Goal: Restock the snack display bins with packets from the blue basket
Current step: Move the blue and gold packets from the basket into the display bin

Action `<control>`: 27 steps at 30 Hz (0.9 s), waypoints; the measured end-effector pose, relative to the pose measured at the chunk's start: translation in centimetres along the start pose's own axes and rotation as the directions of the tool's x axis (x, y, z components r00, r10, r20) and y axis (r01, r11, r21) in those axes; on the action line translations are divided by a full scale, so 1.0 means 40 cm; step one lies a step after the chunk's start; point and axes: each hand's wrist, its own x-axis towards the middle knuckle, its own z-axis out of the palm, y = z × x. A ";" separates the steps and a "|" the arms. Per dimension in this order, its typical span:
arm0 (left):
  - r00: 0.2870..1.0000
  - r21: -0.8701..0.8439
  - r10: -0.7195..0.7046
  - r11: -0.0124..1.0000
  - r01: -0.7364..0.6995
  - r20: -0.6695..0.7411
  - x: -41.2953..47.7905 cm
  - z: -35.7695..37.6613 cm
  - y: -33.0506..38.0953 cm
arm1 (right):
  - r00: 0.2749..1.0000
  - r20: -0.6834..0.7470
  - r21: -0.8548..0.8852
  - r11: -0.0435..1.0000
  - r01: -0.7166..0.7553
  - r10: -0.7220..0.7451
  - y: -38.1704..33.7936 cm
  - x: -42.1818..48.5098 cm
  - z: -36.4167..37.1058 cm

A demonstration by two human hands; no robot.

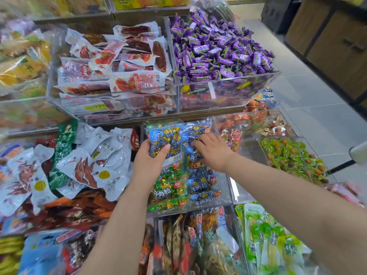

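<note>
- The left hand (151,157) grips a blue packet (164,139) upright over the clear bin (228,187) at centre. The upper shelf edge (158,116) sits close above at 12 o'clock.
- The right hand (213,151) lies on the stacked packets (200,185), fingers bent down; whether it grips one I cannot tell.
- Purple candies (218,46) are heaped at 1 o'clock and white pouches (95,155) crowd 9 o'clock.
- A grey tiled floor (309,100) lies at 2 o'clock.

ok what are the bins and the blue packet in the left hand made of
Bins: clear rigid plastic, probably acrylic, glossy. The walls are see-through and the edges glint.
Blue packet in the left hand: thin glossy plastic film, it seems. It creases, catches the light and is partly see-through.
</note>
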 end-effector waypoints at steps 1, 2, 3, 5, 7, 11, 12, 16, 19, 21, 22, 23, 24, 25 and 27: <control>1.000 -0.011 -0.002 1.000 0.002 0.012 0.001 -0.002 -0.001 | 1.000 -0.006 0.002 1.000 -0.015 0.015 -0.001 -0.011 0.008; 1.000 -0.018 -0.004 1.000 0.004 0.024 0.001 -0.004 -0.001 | 0.999 -0.011 0.000 0.999 -0.033 0.033 -0.005 -0.021 0.015; 1.000 -0.022 -0.003 1.000 0.003 0.031 0.000 -0.005 -0.001 | 0.999 -0.010 -0.013 0.999 -0.043 0.043 -0.010 -0.029 0.020; 1.000 -0.028 0.002 1.000 -0.002 0.029 -0.001 -0.004 0.001 | 0.999 0.015 -0.080 0.996 -0.048 0.050 -0.028 -0.036 0.032; 1.000 -0.043 0.007 0.999 -0.006 0.019 0.000 -0.005 0.006 | 0.996 0.054 -0.131 0.989 -0.069 0.077 -0.036 -0.022 0.043; 1.000 -0.024 -0.023 0.999 0.023 -0.002 0.003 -0.015 0.009 | 0.972 0.097 -0.162 0.967 -0.195 0.213 -0.002 0.033 0.033; 1.000 -0.017 -0.027 1.000 0.027 -0.005 0.004 -0.019 0.009 | 0.963 0.114 -0.164 0.961 -0.223 0.243 0.006 0.042 0.029; 0.997 -0.064 -0.081 0.995 0.080 -0.017 0.001 -0.034 0.009 | 0.954 0.150 -0.179 0.956 -0.232 0.260 0.008 0.050 0.026; 0.989 -0.150 -0.150 0.977 0.149 0.008 -0.006 -0.031 0.015 | 0.967 0.152 -0.144 0.973 -0.181 0.202 0.008 0.029 0.016; 0.981 -0.199 -0.190 0.961 0.191 0.025 -0.011 -0.024 0.020 | 0.977 0.124 -0.125 0.979 -0.158 0.174 0.013 0.005 0.008; 0.977 -0.218 -0.206 0.953 0.211 0.049 -0.015 -0.020 0.024 | 0.985 0.072 -0.105 0.983 -0.149 0.157 0.013 -0.013 0.001; 0.973 -0.229 -0.215 0.946 0.228 0.081 -0.018 -0.017 0.028 | 0.989 -0.006 -0.054 0.987 -0.149 0.149 0.012 -0.031 -0.004; 0.968 -0.242 -0.220 0.939 0.243 0.118 -0.020 -0.015 0.033 | 0.983 -0.103 0.046 0.988 -0.149 0.153 0.009 -0.048 -0.011; 0.961 -0.268 -0.225 0.927 0.261 0.159 -0.022 -0.012 0.037 | 0.966 -0.201 0.193 0.973 -0.124 0.163 0.005 -0.066 -0.024; 0.934 -0.398 -0.251 0.853 0.337 0.253 -0.025 -0.006 0.041 | 0.924 -0.267 0.608 0.792 -0.059 0.274 0.003 -0.095 -0.073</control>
